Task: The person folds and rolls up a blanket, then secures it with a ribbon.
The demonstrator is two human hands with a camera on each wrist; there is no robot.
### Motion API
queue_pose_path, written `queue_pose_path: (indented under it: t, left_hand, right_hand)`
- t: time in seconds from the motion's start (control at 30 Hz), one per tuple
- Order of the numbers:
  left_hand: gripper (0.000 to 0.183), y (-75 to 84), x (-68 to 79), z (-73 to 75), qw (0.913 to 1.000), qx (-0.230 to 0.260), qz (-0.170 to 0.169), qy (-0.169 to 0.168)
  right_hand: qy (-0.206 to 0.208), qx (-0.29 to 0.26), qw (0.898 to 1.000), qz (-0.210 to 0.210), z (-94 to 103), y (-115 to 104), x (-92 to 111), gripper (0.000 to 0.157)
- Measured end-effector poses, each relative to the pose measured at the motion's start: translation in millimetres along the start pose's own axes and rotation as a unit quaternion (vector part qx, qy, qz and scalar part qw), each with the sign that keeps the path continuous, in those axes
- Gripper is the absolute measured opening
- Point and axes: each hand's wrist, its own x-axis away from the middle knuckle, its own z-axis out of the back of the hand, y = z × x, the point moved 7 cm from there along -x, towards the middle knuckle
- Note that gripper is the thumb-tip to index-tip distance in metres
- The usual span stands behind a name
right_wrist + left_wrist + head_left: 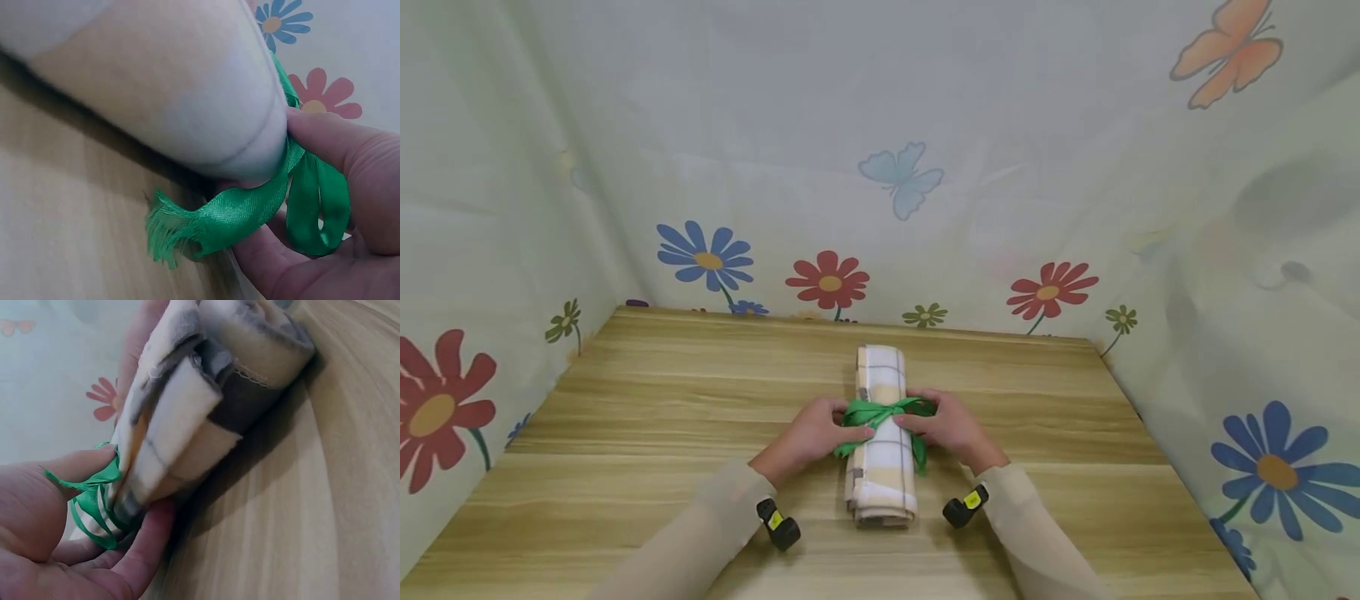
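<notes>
A rolled checked cloth (883,479), white with beige patches and grey lines, lies lengthwise on the wooden table. Around its middle a green ribbon (883,410) is tied in a bow. My left hand (812,432) grips the roll from the left, its thumb on top over the ribbon and its fingers low at the side, as the left wrist view shows. From the right, my right hand (953,427) holds the same roll, thumb on top near the knot. In the right wrist view a frayed ribbon tail (231,219) and a loop (319,206) hang beside the fingers.
The wooden table (700,383) reaches back to a pale curtain (760,100) printed with flowers and butterflies, which also closes off both sides. A small black device with a yellow label sits on the left wrist (778,525) and on the right wrist (966,506).
</notes>
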Motion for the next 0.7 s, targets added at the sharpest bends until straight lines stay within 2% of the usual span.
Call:
queue_pose_path:
  t: [0.13,0.33,0.6,0.7]
  left_hand:
    - [0.055,-2.9,0.5,-0.6,0.9999,0.011,0.005,0.010]
    - [0.059,-4.8,0.9,4.0,0.9999,-0.001,0.006,0.012]
    - [0.054,-7.2,-1.3,6.0,0.9999,0.013,0.008,0.003]
    - [0.054,-7.1,-0.2,7.0,0.9999,0.010,0.006,-0.003]
  right_hand:
    - [0.001,-0.004,1.000,-0.007,-1.6,2.8,-2.9,0.066]
    - [-0.006,-0.021,1.000,-0.009,-4.8,2.7,-4.0,0.064]
    - [-0.010,-0.029,1.000,-0.003,-7.8,2.9,-4.0,0.059]
    - [-0.010,-0.039,0.999,0.000,-6.9,3.8,-3.0,0.063]
